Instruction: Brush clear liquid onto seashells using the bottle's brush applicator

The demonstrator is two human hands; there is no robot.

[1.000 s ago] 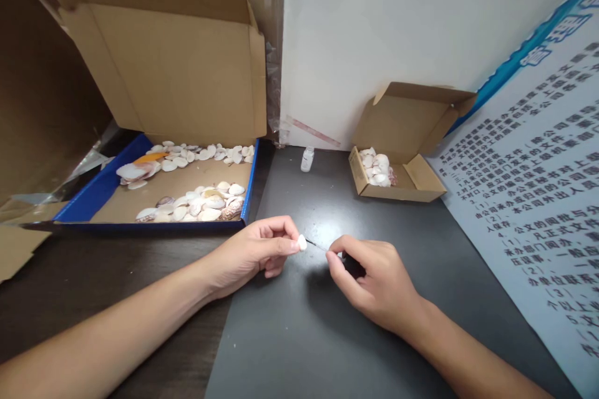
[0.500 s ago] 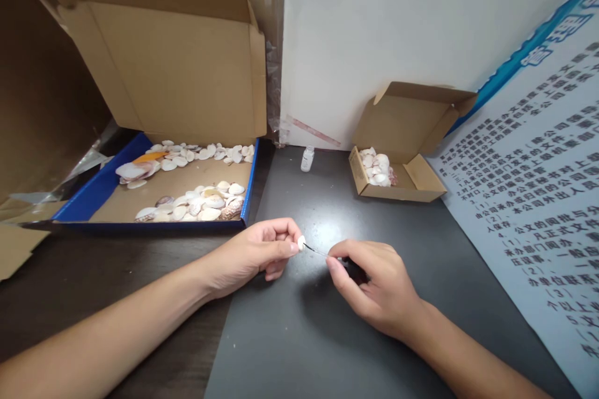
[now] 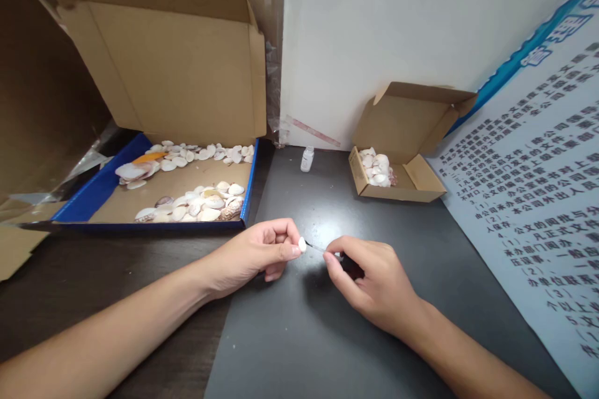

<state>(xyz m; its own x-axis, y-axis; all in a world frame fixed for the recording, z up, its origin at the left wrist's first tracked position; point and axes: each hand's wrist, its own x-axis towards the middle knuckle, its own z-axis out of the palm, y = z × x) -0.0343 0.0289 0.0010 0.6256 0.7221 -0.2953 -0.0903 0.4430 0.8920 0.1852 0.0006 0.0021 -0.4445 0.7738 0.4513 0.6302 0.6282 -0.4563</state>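
Note:
Between thumb and fingers, my left hand (image 3: 274,250) pinches a small white shell (image 3: 302,245) over the dark grey mat (image 3: 290,336). To its right, my right hand (image 3: 369,274) is closed on a thin tool (image 3: 317,249) with a clear shaft and a dark tip. That tip reaches the upper right edge of the shell; whether it touches is too small to tell. Beyond the hands a small white-labelled bottle (image 3: 307,159) stands upright.
At the left is an open blue-edged box (image 3: 248,190) with several shells. A smaller cardboard box (image 3: 421,181) with shells stands at the back right, beside a printed sheet (image 3: 528,199). A white wall (image 3: 374,25) rises behind.
My right hand has shifted slightly left with the tool. The shell has turned a little in my left hand, and the tool tip now sits nearer its upper edge.

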